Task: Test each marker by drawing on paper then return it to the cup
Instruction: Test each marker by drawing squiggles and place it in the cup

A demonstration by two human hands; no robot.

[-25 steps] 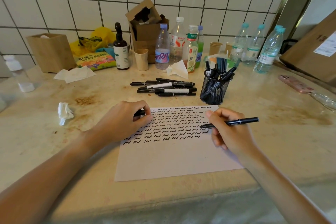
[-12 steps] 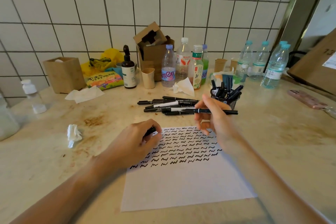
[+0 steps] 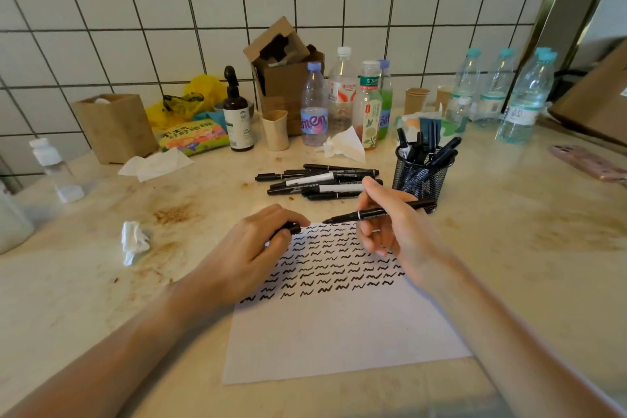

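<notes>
Two hands over the paper (image 3: 339, 326): right hand (image 3: 393, 224) pinches an uncapped black marker (image 3: 376, 213), tip pointing left, just above the sheet's top edge. Left hand (image 3: 251, 248) curls round the cap (image 3: 288, 229) at the paper's corner. Mesh cup (image 3: 420, 180) w/ markers sits just behind; loose markers (image 3: 319, 180) lie beside it.

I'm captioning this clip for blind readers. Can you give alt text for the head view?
The right hand holds an uncapped black marker above a white paper sheet filled with black squiggles, while the left hand grips its black cap. Behind stand a black mesh cup of markers and loose markers.
</notes>
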